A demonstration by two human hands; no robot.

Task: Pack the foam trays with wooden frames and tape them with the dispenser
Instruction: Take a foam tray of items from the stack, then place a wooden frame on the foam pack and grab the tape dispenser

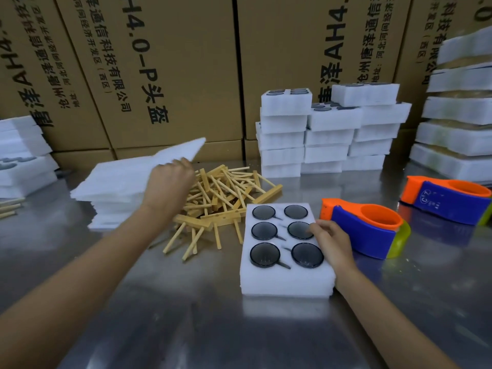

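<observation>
A shiny metal table stands before big brown boxes. The left hand pinches a foam sheet. The right hand, fingers bent, rests on the foam tray.

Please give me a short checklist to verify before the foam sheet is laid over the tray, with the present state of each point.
1. Left hand grips the foam sheet, its far end lifted off the stack: ok.
2. Right hand rests on the tray, at its right edge: ok.
3. All six tray pockets hold a dark lens: ok.
4. Only one sheet lifted: cannot tell, the picture is blurred there.
5. Wooden frames beside the tray: ok, piled at its left.
6. Dispenser close by: ok, lying right of the tray.
</observation>
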